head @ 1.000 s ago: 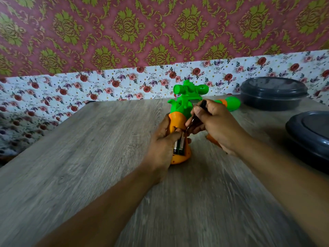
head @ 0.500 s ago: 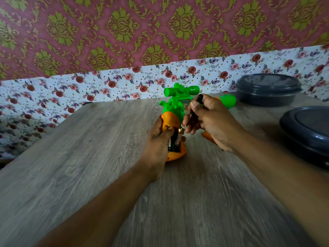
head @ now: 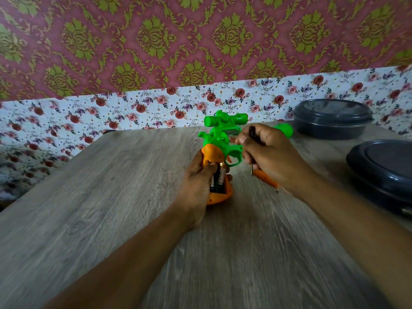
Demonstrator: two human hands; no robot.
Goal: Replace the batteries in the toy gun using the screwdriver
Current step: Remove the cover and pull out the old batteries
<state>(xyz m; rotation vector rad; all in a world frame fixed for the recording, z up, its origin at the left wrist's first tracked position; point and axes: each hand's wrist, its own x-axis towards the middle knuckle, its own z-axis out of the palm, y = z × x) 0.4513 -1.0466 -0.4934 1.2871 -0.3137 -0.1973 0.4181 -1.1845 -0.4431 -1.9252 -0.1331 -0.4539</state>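
near the table's far edge, left hand [head: 197,179] grips the toy gun [head: 219,148], its batteries [head: 218,178] exposed; right hand [head: 265,153] grips the screwdriver [head: 252,132]. best to steady the grip and lever one cell gently.

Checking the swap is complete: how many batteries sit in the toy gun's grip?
2: one battery beside the left hand thumb, the other battery right of it. More may be hidden.

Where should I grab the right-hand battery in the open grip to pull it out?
Take the battery by its exposed upper end, from above: it lies lengthwise in the toy gun grip, open side up. The left hand already grips that side, thumb on the neighbouring cell.
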